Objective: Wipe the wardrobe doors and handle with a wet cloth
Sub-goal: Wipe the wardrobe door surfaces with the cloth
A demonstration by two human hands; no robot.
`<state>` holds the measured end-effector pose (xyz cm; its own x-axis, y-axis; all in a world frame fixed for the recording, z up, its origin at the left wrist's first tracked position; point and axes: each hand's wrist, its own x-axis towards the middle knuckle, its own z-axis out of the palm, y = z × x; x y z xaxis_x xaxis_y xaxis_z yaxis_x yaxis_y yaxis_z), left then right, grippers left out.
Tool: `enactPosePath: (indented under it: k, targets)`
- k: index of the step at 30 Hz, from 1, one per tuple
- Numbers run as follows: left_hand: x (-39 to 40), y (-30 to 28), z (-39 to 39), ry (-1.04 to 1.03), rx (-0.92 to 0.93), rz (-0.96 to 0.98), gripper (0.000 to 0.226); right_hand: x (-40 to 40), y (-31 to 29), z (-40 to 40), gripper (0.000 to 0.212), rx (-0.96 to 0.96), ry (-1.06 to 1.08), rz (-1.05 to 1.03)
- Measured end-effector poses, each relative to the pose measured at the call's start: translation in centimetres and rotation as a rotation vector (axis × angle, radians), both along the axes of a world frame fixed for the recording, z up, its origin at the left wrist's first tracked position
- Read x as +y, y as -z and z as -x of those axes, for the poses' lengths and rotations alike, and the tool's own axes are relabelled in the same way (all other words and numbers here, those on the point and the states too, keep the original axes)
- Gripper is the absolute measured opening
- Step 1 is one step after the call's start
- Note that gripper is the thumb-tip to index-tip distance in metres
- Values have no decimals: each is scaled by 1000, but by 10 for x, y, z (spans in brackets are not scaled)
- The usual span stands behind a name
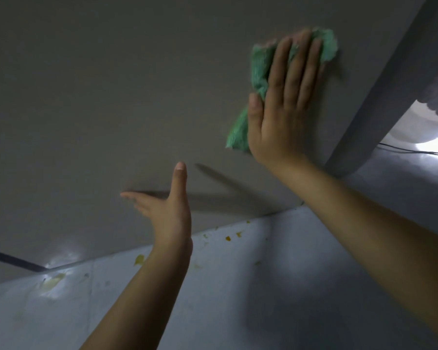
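Observation:
A plain grey wardrobe door (111,97) fills most of the view. My right hand (283,107) lies flat with straight fingers on a green cloth (259,69) and presses it against the door's upper right part. The cloth sticks out above the fingertips and below the thumb. My left hand (167,210) is lower and to the left, fingers straight, its fingertips touching the door with the thumb pointing up. No handle is in sight.
The door's right edge (379,97) runs diagonally at the upper right, with a bright opening and thin cables (415,151) beyond it. Below the door lies a pale grey-blue floor (238,286) with yellow flecks. A dark strip (13,260) crosses the lower left.

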<state>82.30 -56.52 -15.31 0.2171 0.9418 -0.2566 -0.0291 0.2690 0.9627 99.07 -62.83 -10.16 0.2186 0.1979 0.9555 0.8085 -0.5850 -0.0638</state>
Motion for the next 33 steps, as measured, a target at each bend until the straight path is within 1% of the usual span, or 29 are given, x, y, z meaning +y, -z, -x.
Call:
enactPosePath:
  k: [1,3,5,8,11,14,16,18,19,21,24,25,27,29,30,31,33]
  targets:
    - [0,1,-2,-8,-10,3,119,2,-4,0,59,14,3,-22]
    - [1,2,-6,-26,-32,-6,119,1,14,-2,59,5,-6,12]
    - [-1,1,-8,-32,-44,-21,117,-7,56,-2,58,25,-21,122]
    - [-4,2,-7,-39,-46,-26,115,-25,115,-5,62,32,-24,296]
    - [0,4,-5,-45,-64,-30,116,-34,127,-7,63,-11,-15,330]
    - [3,5,-5,-43,-59,-19,118,-30,94,-4,61,-9,-57,260]
    - [3,7,-5,-53,-47,-26,118,-19,60,-6,58,33,-51,130]
    - [3,10,-5,-58,-40,-34,118,-10,41,-9,55,59,-25,33]
    - [2,11,-5,-59,-36,-28,118,-9,43,-9,56,62,-21,28]
    - [1,10,-8,-76,-53,-18,115,-14,68,-11,58,77,-3,70]
    - [6,6,-9,-77,-103,-17,124,-34,119,-11,52,209,73,173]
    - [7,7,-9,-65,-110,-13,127,-40,128,-10,51,257,90,189]
    - [7,10,-5,-37,-105,0,129,-47,127,-7,53,298,44,180]
    - [6,11,-1,-14,-113,1,133,-43,100,-6,57,303,-19,92]
    - [5,10,0,-11,-112,-1,135,-38,78,-8,58,302,-14,10]
    - [5,10,0,-16,-111,-4,133,-32,56,-12,58,310,13,-97]
    - [6,12,-2,-27,-107,-15,121,-22,22,-21,56,340,75,-296]
